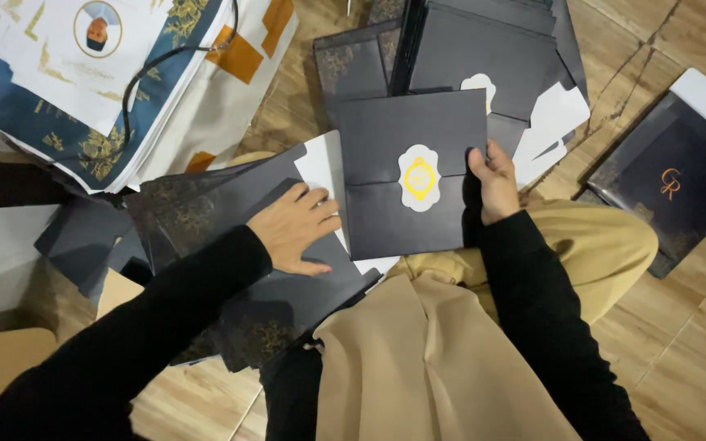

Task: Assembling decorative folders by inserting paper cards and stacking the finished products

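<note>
My right hand (493, 181) grips the right edge of a dark grey square envelope (386, 139), closed with a white and gold seal sticker (419, 177). The envelope is held flat above my lap. My left hand (294, 227) rests palm down, fingers spread, on a loose pile of dark grey folded cards (214, 212) with faint gold floral print, to the left of the envelope. A white sheet edge (319, 163) peeks out between the pile and the envelope. Both arms wear black sleeves.
More dark envelopes are stacked at the top centre (467, 49), with white shaped cards (557, 114) beside them. A dark box with gold letters (680, 184) lies on the right. White and blue printed sheets (83, 73) lie top left. Wooden floor (688, 343) surrounds my tan-clothed legs (598, 245).
</note>
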